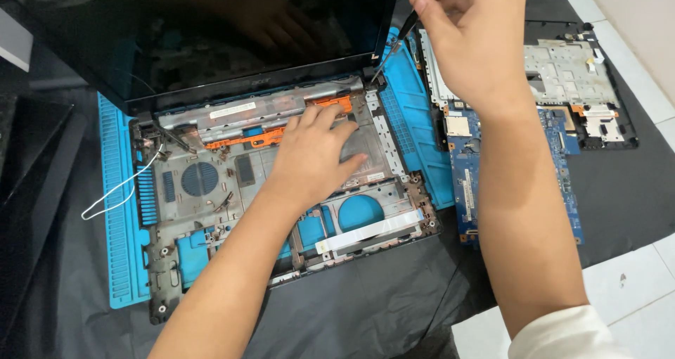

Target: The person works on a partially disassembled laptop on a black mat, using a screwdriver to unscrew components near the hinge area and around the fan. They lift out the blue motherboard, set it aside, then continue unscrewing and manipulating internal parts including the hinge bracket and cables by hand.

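At laptop's right hinge, head view: right hand in clenched grip on screwdriver, tip at screw. Left hand flat, released, pressing stripped laptop base. Risk: tip slips, gouges screen; loosened hinge lets lid tip. Blue mat, black sheet, motherboard over white tiled floor.

Repair bench: gutted laptop chassis, blue mat

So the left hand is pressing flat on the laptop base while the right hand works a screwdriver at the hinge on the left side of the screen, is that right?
Not quite. In the head view the right hand holds the screwdriver at the right-side hinge, not the left. The left hand does rest flat on the laptop base.
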